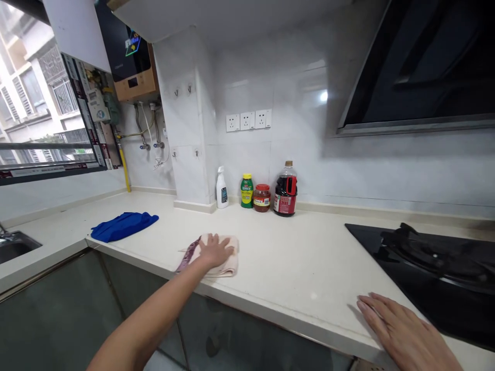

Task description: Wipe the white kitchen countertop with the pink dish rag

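Left hand flat on folded cloth near counter edge; right hand flat, empty, beside hob.

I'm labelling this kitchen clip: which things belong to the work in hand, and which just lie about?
In hand: left hand flat on beige cloth; right hand flat on countertop.

Lying about: blue cloth, spray bottle, green bottle, red-lidded jar, soy sauce jug, gas hob.
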The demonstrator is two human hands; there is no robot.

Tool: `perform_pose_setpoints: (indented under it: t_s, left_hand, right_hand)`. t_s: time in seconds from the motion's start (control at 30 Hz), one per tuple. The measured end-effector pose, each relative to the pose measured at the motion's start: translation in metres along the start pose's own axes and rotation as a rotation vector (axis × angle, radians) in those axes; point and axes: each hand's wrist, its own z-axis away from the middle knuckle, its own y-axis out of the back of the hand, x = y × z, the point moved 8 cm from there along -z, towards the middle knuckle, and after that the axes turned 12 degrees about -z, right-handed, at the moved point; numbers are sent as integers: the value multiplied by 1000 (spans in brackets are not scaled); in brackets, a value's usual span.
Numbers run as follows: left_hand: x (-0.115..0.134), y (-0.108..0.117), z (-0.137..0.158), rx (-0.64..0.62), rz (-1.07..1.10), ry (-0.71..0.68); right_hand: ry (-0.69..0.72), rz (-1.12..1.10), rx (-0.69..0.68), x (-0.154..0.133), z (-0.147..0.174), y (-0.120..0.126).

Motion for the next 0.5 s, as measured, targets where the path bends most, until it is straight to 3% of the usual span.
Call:
perform_pose_setpoints:
  t_s: [0.13, 0.2, 0.3, 0.37, 0.4, 0.5]
  left_hand:
    - [122, 1, -1, -18, 47, -258]
    - [182, -2, 19, -17, 76, -421]
    - [246, -6, 62, -1, 148, -699]
    - [258, -7, 83, 13, 186, -828]
    - [252, -7, 87, 27, 180, -832]
    - [193, -3, 75, 84, 92, -628]
  right_hand:
    - [-32, 69, -51, -1, 2, -2]
    - [-55, 72, -67, 1, 4, -3]
    - [-55, 23, -70, 2, 6, -3]
    - [-56, -33, -62, 4, 7, -1]
    - [-66, -61, -65, 6, 7, 0]
    - [-80, -147, -97, 10, 8, -1]
